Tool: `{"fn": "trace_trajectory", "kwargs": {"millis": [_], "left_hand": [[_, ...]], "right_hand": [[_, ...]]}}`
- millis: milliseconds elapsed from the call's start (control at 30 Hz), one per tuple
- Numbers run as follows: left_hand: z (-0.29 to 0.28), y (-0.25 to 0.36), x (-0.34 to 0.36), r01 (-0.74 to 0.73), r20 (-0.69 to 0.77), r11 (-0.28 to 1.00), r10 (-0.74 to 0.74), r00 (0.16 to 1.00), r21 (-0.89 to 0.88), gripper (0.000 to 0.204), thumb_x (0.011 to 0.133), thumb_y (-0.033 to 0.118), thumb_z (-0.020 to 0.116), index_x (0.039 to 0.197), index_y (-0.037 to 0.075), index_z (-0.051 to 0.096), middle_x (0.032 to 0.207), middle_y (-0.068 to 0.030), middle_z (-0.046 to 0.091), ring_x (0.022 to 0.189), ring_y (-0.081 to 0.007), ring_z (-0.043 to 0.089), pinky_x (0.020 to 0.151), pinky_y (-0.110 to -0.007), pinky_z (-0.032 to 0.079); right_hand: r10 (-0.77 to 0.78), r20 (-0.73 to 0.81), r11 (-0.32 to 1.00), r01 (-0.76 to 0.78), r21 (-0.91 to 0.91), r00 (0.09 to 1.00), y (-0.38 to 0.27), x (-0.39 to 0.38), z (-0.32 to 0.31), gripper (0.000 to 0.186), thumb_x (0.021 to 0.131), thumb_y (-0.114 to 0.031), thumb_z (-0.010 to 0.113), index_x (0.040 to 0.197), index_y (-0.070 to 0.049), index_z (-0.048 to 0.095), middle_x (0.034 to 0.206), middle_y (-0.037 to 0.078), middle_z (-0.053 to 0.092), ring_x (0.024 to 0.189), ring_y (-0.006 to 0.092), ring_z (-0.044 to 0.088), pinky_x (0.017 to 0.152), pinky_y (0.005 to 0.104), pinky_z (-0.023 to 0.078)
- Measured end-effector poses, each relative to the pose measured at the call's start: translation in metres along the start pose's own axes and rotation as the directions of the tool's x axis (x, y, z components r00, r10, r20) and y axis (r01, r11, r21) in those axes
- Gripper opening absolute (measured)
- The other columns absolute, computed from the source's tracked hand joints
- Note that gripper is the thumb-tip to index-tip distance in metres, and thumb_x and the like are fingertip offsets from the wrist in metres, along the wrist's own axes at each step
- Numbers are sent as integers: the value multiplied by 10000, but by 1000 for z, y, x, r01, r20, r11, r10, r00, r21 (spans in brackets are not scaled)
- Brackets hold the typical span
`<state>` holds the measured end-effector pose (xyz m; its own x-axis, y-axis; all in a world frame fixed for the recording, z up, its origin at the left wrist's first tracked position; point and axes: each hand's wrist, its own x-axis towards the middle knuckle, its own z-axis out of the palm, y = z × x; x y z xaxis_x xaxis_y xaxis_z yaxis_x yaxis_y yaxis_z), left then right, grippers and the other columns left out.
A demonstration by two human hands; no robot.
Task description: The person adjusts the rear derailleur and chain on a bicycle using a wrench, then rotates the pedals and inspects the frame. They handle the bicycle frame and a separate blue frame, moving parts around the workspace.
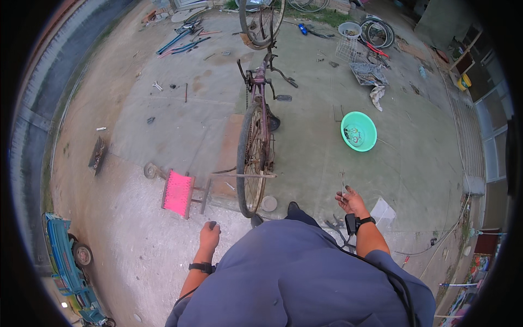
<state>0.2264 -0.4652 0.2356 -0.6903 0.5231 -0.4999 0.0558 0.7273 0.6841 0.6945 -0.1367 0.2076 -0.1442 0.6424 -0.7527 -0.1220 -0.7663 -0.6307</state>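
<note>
- The right hand (353, 201), right of centre in the lower half, pinches a thin metal tool (342, 184) between its fingers — the tool points up the frame.
- The left hand (209, 236), lower down and left of centre, is loosely curled; whether it holds anything cannot be told.
- A bicycle (263, 109) runs from the top edge to mid-frame, its nearer wheel (241, 169) between and above the hands.
- A pink-webbed stool (178, 193) sits above and left of the left hand.
- A green basin (369, 129) containing small parts stands right of centre — above the right hand.
</note>
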Motion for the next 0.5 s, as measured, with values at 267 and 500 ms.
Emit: {"fn": "trace_trajectory", "kwargs": {"millis": [267,500], "left_hand": [[14,0,13,6,48,998,-9,999,69,358,895,197,597,1133,-70,614,977,-199,711,835,-263,709,781,-357,542],[87,64,-5,90,174,971,-130,976,221,393,899,223,605,1159,-72,610,995,-201,713,901,-276,703,824,-357,533]], "right_hand": [[-123,171,967,80,241,978,-21,5,3,357,833,83,501,1160,-59,507,1008,113,608,897,264,646,802,434,546],[-68,92,983,51,177,993,-71,85,-37,140,822,-8,467,925,-83,525,795,58,545,597,177,518,706,409,523]]}}
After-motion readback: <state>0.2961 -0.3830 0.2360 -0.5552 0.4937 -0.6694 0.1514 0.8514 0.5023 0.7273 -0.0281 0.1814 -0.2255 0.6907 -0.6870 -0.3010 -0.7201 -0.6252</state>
